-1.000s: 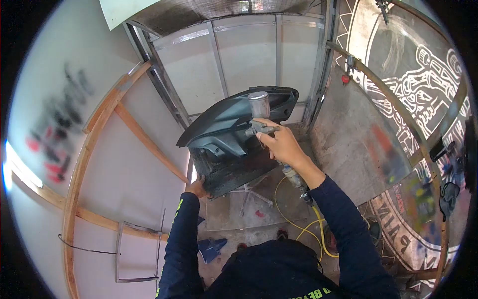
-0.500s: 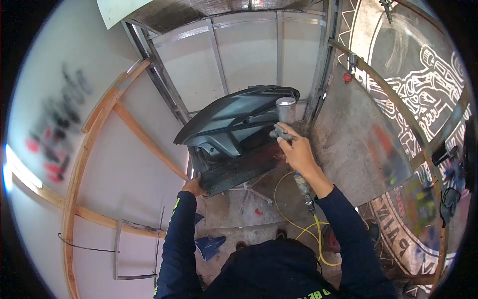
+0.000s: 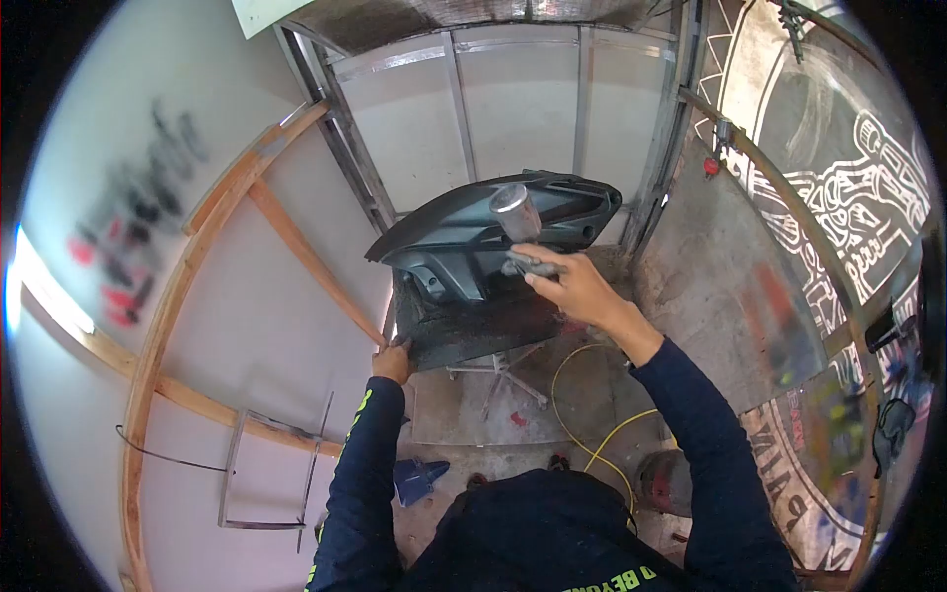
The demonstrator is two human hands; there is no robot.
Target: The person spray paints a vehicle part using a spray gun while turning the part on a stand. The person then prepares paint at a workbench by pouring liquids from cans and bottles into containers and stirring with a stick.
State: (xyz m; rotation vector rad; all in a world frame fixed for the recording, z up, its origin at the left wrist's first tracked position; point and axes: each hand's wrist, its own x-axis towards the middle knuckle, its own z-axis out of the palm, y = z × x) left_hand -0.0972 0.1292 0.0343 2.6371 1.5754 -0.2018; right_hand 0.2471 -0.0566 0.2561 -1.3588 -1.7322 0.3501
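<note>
My right hand (image 3: 577, 286) is wrapped round the handle of a spray gun (image 3: 525, 259), which has a metal cup (image 3: 515, 212) on top, tilted to the left. Behind the gun lies a dark, curved plastic panel (image 3: 444, 232), its right part partly covered by the cup. The panel rests on a dark, flat board (image 3: 473, 331). At the board's left front corner, my left hand (image 3: 392, 361) grips the edge with bent fingers. No spray can be made out.
A stand (image 3: 498, 380) is under the board. A yellow hose (image 3: 562, 414) curls over the floor near a round container (image 3: 663, 481). Wooden beams (image 3: 163, 340) cross the left wall; a metal frame (image 3: 229, 474) leans there. A blue piece (image 3: 419, 481) lies by my feet.
The spray gun first moved right along the panel, then came back left, and its cup now tilts left. My left hand keeps its grip on the board. The whole view has shifted slightly.
</note>
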